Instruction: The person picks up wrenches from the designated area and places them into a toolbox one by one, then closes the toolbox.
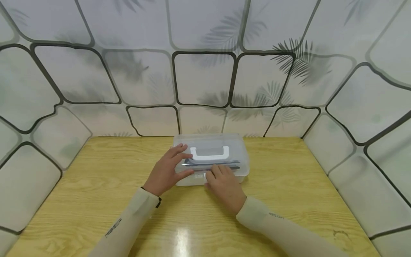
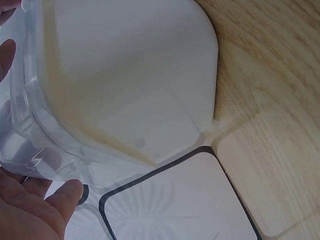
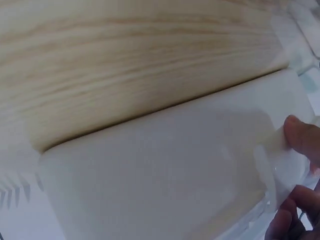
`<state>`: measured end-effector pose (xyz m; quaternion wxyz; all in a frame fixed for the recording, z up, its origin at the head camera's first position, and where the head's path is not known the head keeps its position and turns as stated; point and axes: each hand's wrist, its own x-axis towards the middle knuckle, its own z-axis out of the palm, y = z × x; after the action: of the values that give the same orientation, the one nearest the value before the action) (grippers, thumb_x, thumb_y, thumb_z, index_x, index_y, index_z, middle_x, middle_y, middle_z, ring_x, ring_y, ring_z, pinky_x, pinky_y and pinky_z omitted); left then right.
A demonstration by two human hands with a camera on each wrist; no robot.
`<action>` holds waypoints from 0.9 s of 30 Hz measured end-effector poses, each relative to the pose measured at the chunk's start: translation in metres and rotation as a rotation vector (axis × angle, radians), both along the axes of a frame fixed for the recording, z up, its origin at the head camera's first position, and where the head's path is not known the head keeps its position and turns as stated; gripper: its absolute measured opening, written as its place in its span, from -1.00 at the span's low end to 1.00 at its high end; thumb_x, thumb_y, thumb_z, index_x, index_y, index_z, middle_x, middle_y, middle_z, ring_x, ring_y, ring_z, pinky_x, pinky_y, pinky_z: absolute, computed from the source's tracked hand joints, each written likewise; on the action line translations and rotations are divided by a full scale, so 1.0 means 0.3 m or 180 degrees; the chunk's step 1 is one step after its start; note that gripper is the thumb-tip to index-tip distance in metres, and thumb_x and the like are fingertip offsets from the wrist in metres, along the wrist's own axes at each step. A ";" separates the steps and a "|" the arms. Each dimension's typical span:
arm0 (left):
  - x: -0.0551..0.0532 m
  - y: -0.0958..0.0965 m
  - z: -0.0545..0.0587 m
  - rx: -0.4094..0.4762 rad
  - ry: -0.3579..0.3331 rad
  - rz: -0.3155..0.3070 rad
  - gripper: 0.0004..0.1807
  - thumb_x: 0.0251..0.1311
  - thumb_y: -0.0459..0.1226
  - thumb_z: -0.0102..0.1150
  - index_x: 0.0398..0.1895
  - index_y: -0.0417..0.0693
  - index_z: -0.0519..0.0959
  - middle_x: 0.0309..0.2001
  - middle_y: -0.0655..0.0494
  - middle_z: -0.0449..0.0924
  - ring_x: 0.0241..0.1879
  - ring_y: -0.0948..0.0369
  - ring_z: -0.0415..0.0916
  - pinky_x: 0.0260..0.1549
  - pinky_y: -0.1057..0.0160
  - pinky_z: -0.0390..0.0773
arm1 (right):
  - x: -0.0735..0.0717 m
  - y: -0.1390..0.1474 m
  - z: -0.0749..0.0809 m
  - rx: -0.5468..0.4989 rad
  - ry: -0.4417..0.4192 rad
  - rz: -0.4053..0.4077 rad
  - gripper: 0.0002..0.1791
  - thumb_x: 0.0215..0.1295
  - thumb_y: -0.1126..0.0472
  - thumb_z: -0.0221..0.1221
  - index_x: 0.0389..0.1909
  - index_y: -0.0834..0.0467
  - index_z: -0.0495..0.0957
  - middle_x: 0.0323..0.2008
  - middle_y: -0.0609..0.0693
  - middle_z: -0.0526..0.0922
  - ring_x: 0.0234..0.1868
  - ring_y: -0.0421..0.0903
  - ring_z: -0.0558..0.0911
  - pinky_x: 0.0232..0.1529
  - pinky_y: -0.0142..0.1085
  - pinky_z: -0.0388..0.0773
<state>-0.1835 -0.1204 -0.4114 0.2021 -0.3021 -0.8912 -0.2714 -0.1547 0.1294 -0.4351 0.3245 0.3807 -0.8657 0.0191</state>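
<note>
A clear plastic storage box [image 1: 237, 144] with a white carry handle [image 1: 210, 157] on its lid sits on the table, lid down. Slim dark items [image 1: 228, 163] show through the lid; their kind is hard to tell. My left hand [image 1: 165, 173] rests with spread fingers on the box's left front part. In the left wrist view, the thumb and fingers of that hand touch the lid's edge. At the front of the box, my right hand [image 1: 226, 187] pinches the white latch [image 3: 285, 162] between thumb and fingers, as the right wrist view shows.
The wood-grain table [image 1: 106, 178] extends around the box. Behind it rises a wall panel [image 1: 205, 78] with a stone and leaf pattern, close to the box's back. Similar panels flank the left and right edges.
</note>
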 end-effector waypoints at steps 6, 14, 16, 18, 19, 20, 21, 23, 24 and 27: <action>0.004 -0.006 0.003 0.0005 -0.0021 -0.0008 -0.46 0.14 -0.08 0.52 0.17 -0.04 0.64 0.43 -0.06 0.43 0.49 -0.01 0.28 0.46 -0.02 0.25 | -0.003 -0.016 -0.022 0.0068 0.0135 -0.0127 -0.63 0.26 0.11 0.40 -0.28 0.17 0.39 -0.34 0.02 0.37 -0.31 0.00 0.44 -0.27 -0.18 0.43; 0.008 0.000 0.007 -0.0040 -0.0054 0.0032 -0.46 0.15 -0.07 0.51 0.17 -0.05 0.64 0.42 -0.07 0.43 0.48 0.00 0.29 0.47 0.00 0.23 | 0.002 -0.022 -0.010 0.0171 -0.0020 -0.0250 -0.76 0.36 0.18 0.27 -0.28 0.17 0.38 -0.30 0.02 0.40 -0.28 -0.01 0.45 -0.24 -0.18 0.48; 0.010 0.000 0.009 -0.0042 -0.0070 0.0018 -0.46 0.16 -0.07 0.50 0.18 -0.05 0.63 0.43 -0.07 0.42 0.49 -0.01 0.27 0.46 -0.03 0.27 | 0.007 -0.015 0.005 0.0087 -0.0152 -0.0158 -0.73 0.31 0.17 0.35 -0.28 0.17 0.42 -0.31 0.02 0.42 -0.30 -0.02 0.47 -0.26 -0.18 0.51; 0.010 -0.002 0.007 -0.0054 -0.0080 0.0011 -0.46 0.17 -0.07 0.49 0.20 -0.04 0.62 0.44 -0.07 0.41 0.50 -0.01 0.25 0.43 -0.06 0.31 | 0.005 0.003 0.021 -0.0080 -0.0246 -0.0020 -0.72 0.26 0.16 0.39 -0.29 0.16 0.46 -0.34 0.00 0.45 -0.35 -0.06 0.48 -0.32 -0.22 0.52; 0.009 -0.003 0.006 -0.0069 -0.0082 0.0006 -0.45 0.18 -0.07 0.49 0.20 -0.03 0.62 0.45 -0.07 0.40 0.51 -0.02 0.24 0.42 -0.07 0.32 | 0.002 0.019 0.033 -0.0179 -0.0288 0.0042 -0.75 0.25 0.17 0.38 -0.30 0.15 0.48 -0.36 -0.02 0.47 -0.37 -0.07 0.50 -0.34 -0.23 0.53; 0.008 -0.003 0.005 -0.0077 -0.0087 -0.0002 -0.45 0.19 -0.07 0.48 0.21 -0.03 0.61 0.45 -0.07 0.39 0.51 -0.02 0.23 0.42 -0.07 0.31 | -0.003 0.038 0.046 -0.0311 -0.0304 0.0099 -0.78 0.23 0.18 0.38 -0.32 0.15 0.51 -0.38 -0.03 0.50 -0.40 -0.09 0.51 -0.38 -0.24 0.53; 0.008 -0.003 0.006 -0.0092 -0.0091 -0.0008 -0.45 0.19 -0.07 0.47 0.22 -0.03 0.60 0.46 -0.07 0.38 0.52 -0.02 0.22 0.43 -0.07 0.30 | -0.010 0.063 0.057 -0.0445 -0.0301 0.0142 -0.81 0.21 0.19 0.37 -0.33 0.15 0.53 -0.40 -0.04 0.52 -0.42 -0.10 0.51 -0.41 -0.26 0.54; 0.006 -0.003 0.007 -0.0114 -0.0105 -0.0030 -0.45 0.21 -0.08 0.46 0.22 -0.03 0.58 0.47 -0.08 0.37 0.52 -0.02 0.20 0.46 -0.06 0.25 | -0.032 0.125 0.079 -0.0682 -0.0220 0.0122 -0.89 0.19 0.23 0.32 -0.35 0.14 0.57 -0.43 -0.04 0.54 -0.47 -0.12 0.52 -0.50 -0.28 0.53; 0.005 -0.002 0.009 -0.0124 -0.0112 -0.0044 -0.45 0.21 -0.08 0.46 0.23 -0.04 0.57 0.47 -0.08 0.36 0.52 -0.03 0.20 0.48 -0.05 0.22 | -0.044 0.159 0.091 -0.0788 -0.0183 0.0073 -0.92 0.19 0.26 0.30 -0.36 0.15 0.58 -0.44 -0.03 0.56 -0.47 -0.12 0.53 -0.52 -0.27 0.53; 0.007 -0.004 0.013 -0.0144 -0.0176 -0.0067 -0.46 0.22 -0.08 0.45 0.23 -0.04 0.56 0.49 -0.08 0.34 0.53 -0.04 0.18 0.49 -0.06 0.20 | -0.075 0.263 0.111 -0.1047 -0.0131 -0.0164 -0.96 0.20 0.32 0.29 -0.36 0.18 0.60 -0.44 0.02 0.58 -0.47 -0.09 0.56 -0.56 -0.24 0.54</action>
<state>-0.1813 -0.1215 -0.4074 0.1676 -0.3083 -0.8991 -0.2615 -0.1772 0.2082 -0.4020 0.3650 0.2997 -0.8668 0.1600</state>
